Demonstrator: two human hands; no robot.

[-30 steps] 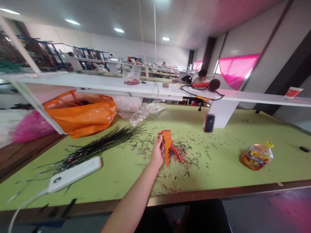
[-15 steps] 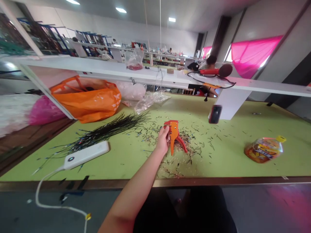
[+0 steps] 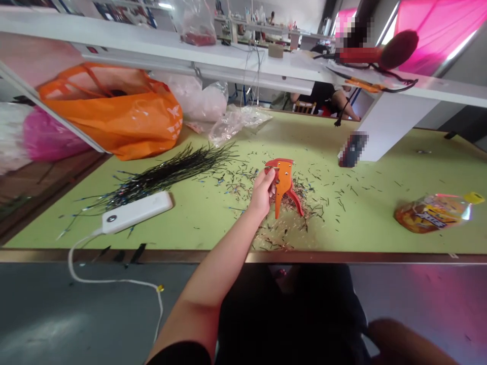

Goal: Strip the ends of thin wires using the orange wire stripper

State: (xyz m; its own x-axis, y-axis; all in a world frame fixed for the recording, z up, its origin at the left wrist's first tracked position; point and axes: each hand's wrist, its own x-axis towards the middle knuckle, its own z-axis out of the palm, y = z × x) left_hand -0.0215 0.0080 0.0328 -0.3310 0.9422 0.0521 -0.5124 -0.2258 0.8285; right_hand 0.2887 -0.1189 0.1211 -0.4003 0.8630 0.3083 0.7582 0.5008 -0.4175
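Observation:
My left hand grips the head of an orange and red wire stripper, its handles spread and hanging down over the green tabletop. Under and around the tool lies a heap of short wire clippings. To the left of my hand a bundle of black wires stretches across the table. In the bottom right corner a blurred part of my right arm shows, but its hand cannot be made out.
A white power bank with a cable lies at the left, near an orange bag. A bottle lies at the right. A white shelf spans the back; a seated person is beyond.
The view has tipped down and closer to the table. My left hand still holds the wire stripper over the clippings. Part of my right arm has come into view at the lower right.

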